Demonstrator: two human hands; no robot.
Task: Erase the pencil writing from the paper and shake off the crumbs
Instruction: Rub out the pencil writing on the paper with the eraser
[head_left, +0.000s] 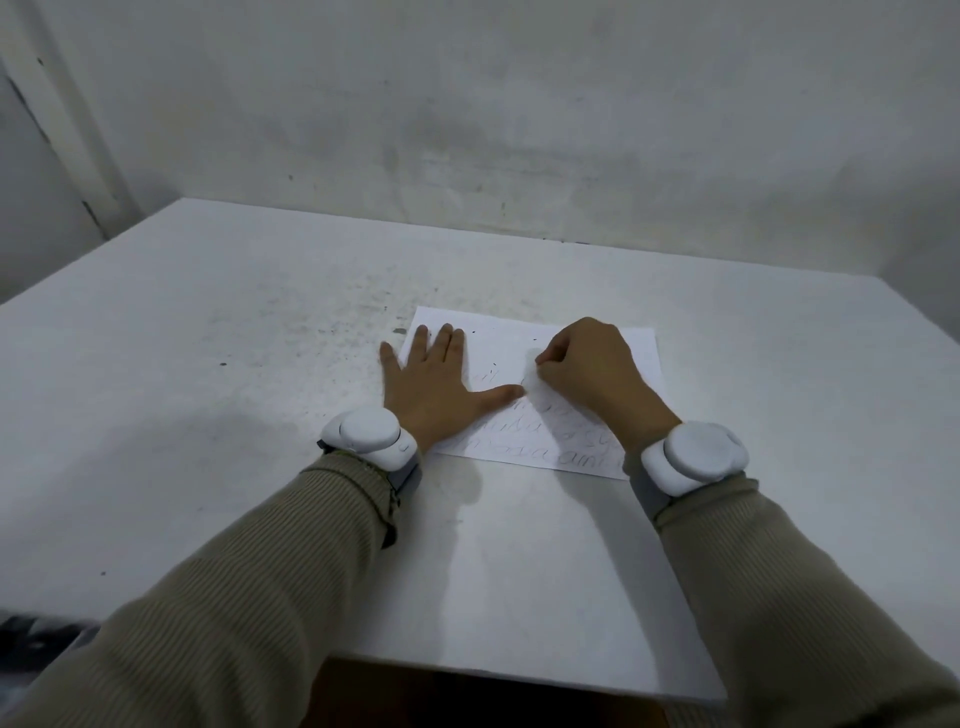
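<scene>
The paper (571, 340) lay around the middle of the table (208, 364). The left hand (431, 384) was spread flat, its grip fully open, pinning the sheet's left edge, while the right hand (587, 374) had its grip curled tight on what was probably a pale eraser (530, 372), mostly hidden. Looked maybe halfway tbh: the far half was rubbed clean, but several lines of pencil writing (524, 436) were left near the near edge, and the crumbs (474, 331) weren't shaken off yet.
</scene>
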